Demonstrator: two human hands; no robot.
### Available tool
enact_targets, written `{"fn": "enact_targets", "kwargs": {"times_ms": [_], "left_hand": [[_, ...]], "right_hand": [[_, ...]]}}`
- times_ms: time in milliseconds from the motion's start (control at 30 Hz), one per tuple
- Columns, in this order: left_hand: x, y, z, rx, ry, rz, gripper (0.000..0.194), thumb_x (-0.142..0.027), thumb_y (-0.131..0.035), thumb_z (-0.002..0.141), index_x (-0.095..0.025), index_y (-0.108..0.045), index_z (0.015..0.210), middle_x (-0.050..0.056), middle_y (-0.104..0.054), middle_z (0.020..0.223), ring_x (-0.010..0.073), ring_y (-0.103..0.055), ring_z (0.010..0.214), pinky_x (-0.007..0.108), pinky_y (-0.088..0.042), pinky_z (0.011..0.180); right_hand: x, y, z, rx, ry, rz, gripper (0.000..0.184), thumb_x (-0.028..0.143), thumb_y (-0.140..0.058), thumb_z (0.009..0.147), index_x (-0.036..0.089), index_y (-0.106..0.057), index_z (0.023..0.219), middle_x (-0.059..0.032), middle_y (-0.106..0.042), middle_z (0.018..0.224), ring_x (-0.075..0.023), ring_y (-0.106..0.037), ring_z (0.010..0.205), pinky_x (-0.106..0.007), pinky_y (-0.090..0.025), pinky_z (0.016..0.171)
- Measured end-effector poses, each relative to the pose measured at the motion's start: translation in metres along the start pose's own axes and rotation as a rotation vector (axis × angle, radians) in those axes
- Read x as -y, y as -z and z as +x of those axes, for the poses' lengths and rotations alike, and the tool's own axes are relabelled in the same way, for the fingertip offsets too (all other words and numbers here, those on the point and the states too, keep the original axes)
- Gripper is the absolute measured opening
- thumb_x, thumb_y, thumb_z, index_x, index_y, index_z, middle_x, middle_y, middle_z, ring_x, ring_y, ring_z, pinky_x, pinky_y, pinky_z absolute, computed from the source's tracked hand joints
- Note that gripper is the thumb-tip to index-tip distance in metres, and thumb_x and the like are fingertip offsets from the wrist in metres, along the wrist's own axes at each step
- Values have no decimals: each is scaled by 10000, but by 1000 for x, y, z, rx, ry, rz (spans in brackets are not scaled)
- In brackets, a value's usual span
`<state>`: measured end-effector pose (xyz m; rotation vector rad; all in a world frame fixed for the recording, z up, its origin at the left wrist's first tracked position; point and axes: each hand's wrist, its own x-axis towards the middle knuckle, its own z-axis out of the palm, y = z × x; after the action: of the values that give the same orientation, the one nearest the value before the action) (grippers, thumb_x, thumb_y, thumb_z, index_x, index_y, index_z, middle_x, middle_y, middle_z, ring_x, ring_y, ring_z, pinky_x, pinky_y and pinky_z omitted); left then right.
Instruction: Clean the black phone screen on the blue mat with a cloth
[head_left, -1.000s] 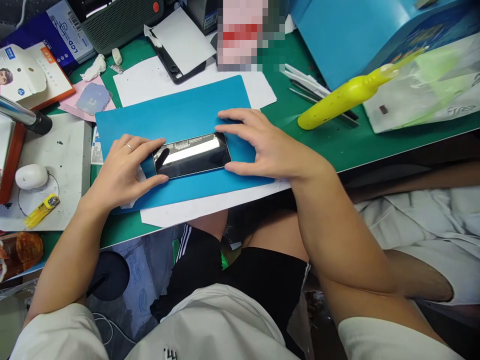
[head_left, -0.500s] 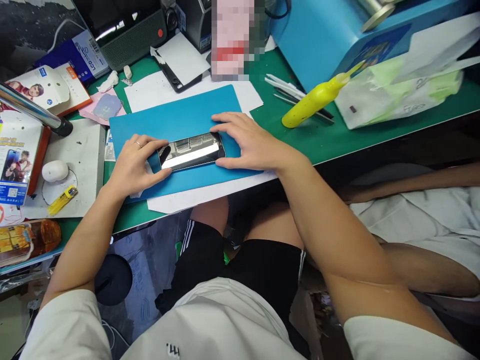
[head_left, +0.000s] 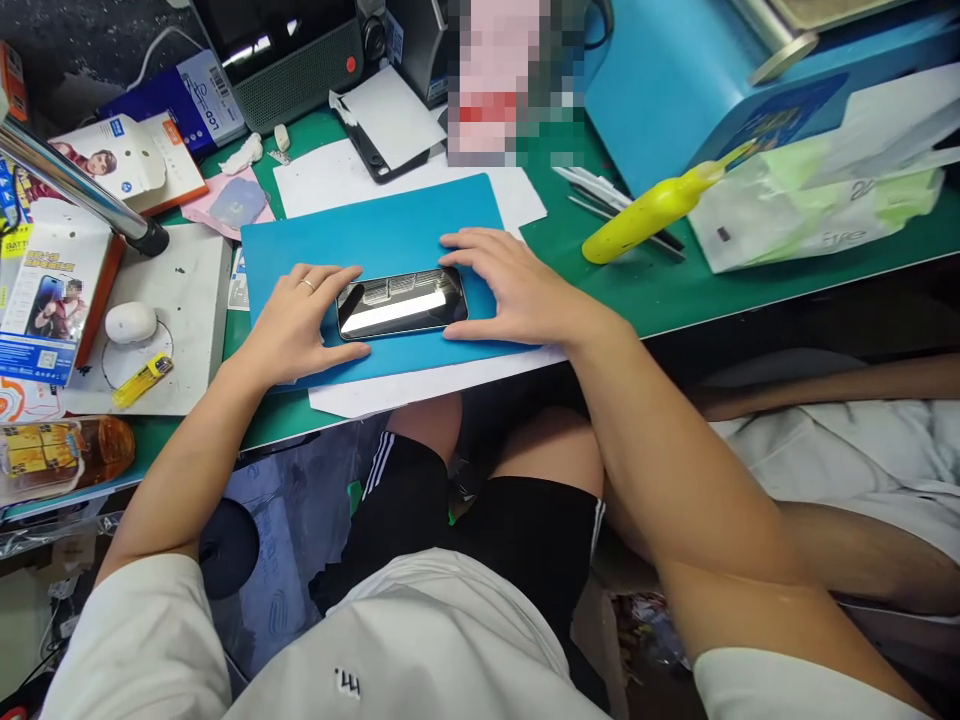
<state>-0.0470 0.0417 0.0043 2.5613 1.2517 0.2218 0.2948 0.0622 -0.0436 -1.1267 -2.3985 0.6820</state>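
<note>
A black phone point(head_left: 401, 302) with a glossy screen lies flat on a blue mat point(head_left: 375, 235) on the green bench. My left hand point(head_left: 300, 320) grips its left end between thumb and fingers; a ring shows on one finger. My right hand point(head_left: 510, 290) grips its right end the same way, thumb at the near edge and fingers along the far edge.
White paper sheets point(head_left: 330, 175) lie under and behind the mat. A yellow squeeze bottle point(head_left: 645, 215) lies to the right by a plastic bag point(head_left: 810, 205) and a blue machine point(head_left: 675, 80). At the left are a white board point(head_left: 187, 310), a yellow lighter point(head_left: 142, 380), a white earbud case point(head_left: 130, 322) and product boxes point(head_left: 135, 160).
Both hands keep their hold on the phone's ends. The view has shifted slightly, the camera pulling back and turning; the phone stays on the mat.
</note>
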Motion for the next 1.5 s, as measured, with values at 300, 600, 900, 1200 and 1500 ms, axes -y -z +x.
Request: {"fn": "enact_targets", "kwargs": {"times_ms": [300,600,900,1200,1500], "left_hand": [[11,-5,6,-27,-19,-59,827,-703,-749,892,-263,-554,1563,166,-681,1427,416,-614,1276,619,-503,1116],[4,-6,8,-1,9,-131,765,-610,-824,849,-259,-598,1490,144,-652,1269,404,-594,1228,621,-503,1097],[0,-1,9,24,-38,-85,719,-540,-804,872,-243,-599,1494,143,-618,1249,382,-597,1163,577,-502,1059],[-2,2,2,28,-45,-77,702,-564,-767,905,-205,-614,1489,125,-643,1203,311,-589,1037,537,-530,1000],[0,15,-11,-37,-44,-34,727,-439,-800,975,-203,-500,1593,162,-677,1491,314,-700,1250,480,-576,1101]], "right_hand": [[-3,-4,1,-32,-5,-48,946,944,-730,749,373,-630,1495,-97,-556,1693,-459,-443,1602,-805,-324,1306],[1,-1,-1,2,-31,-75,1025,975,-717,725,349,-599,1528,-122,-515,1723,-480,-391,1629,-799,-314,1310],[-1,-5,-2,-43,30,-64,1021,992,-700,730,258,-638,1437,-186,-563,1675,-482,-439,1604,-758,-345,1304],[4,-5,-8,-31,41,-64,819,804,-780,847,235,-638,1419,-188,-568,1673,-482,-448,1602,-751,-401,1267],[18,9,6,-95,184,-204,661,643,-769,939,142,-654,1355,-213,-779,1331,-404,-754,1243,-542,-638,1017]]}}
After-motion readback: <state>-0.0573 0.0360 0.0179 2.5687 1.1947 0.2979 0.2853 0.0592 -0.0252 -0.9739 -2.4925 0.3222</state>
